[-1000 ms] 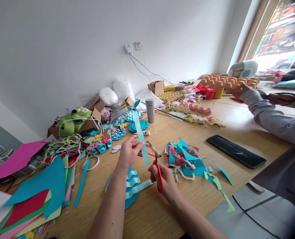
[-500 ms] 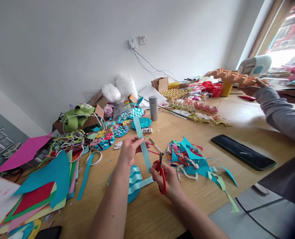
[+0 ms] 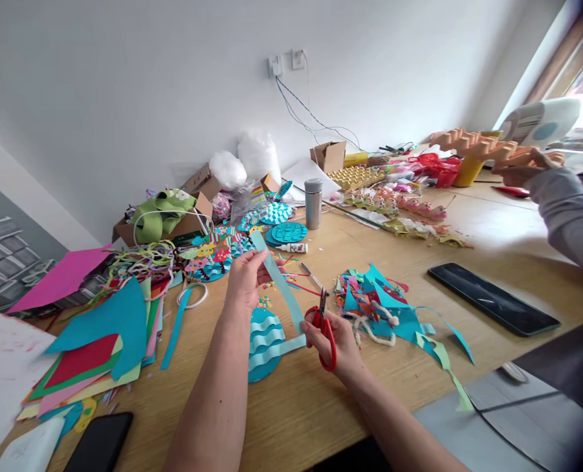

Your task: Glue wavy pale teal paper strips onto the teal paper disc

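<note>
A light-blue paper strip point(image 3: 282, 282) slants between my hands above the table. My left hand point(image 3: 246, 278) pinches it near its upper end. My right hand point(image 3: 338, 344) has red-handled scissors point(image 3: 328, 341) in its grasp, blades pointing up and away, while its thumb and finger pinch the strip's lower end. Below the strip lies a round blue paper disc point(image 3: 264, 351) with wavy light-blue bands; one band end sticks out to the right under my right hand. To the right is a heap of paper scraps point(image 3: 370, 295).
Coloured paper sheets point(image 3: 99, 334) and a black phone point(image 3: 99, 442) lie at left. A large black tablet-like device point(image 3: 492, 298) lies at right. Behind stand a grey flask point(image 3: 314, 203) and boxes. Far right, another person's sleeve point(image 3: 566, 203) reaches toward an orange egg tray point(image 3: 488, 147).
The view has shifted, so the table things appear further right and a little higher. My left hand has slid up along the strip, closer to its upper end. Both hands keep their hold.
</note>
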Demonstrator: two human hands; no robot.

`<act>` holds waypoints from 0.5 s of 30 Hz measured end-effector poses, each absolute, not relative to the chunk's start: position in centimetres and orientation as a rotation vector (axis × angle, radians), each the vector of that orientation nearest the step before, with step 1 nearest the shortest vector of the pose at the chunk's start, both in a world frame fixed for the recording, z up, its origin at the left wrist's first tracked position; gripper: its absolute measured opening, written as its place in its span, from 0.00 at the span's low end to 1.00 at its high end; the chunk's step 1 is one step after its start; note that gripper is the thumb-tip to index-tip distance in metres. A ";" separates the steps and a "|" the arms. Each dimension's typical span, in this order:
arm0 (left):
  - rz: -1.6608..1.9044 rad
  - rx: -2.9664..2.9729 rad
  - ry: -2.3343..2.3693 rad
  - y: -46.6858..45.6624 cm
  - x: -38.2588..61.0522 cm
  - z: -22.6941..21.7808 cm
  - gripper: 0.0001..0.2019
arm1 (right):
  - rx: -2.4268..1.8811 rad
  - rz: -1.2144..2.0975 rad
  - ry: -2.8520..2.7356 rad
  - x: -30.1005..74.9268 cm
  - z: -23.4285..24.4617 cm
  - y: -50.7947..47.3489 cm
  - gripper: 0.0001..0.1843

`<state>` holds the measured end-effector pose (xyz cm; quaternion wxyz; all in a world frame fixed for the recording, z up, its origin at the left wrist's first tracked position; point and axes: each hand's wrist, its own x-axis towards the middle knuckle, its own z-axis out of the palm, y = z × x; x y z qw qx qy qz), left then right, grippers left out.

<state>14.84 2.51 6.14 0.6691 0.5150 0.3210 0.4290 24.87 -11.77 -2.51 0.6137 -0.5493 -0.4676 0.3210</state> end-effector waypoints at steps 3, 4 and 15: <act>0.739 1.289 0.667 2.1 14.7 6.1 0.16 | -1.269 0.739 -1.034 24.7 -2.4 -11.8 0.17; 0.672 1.333 0.650 2.0 14.7 6.2 0.16 | -1.268 0.734 -1.026 24.7 -2.4 -11.9 0.18; 1.219 1.203 0.677 2.6 10.0 9.9 0.10 | -2.052 0.304 -1.523 30.2 0.1 -9.1 0.25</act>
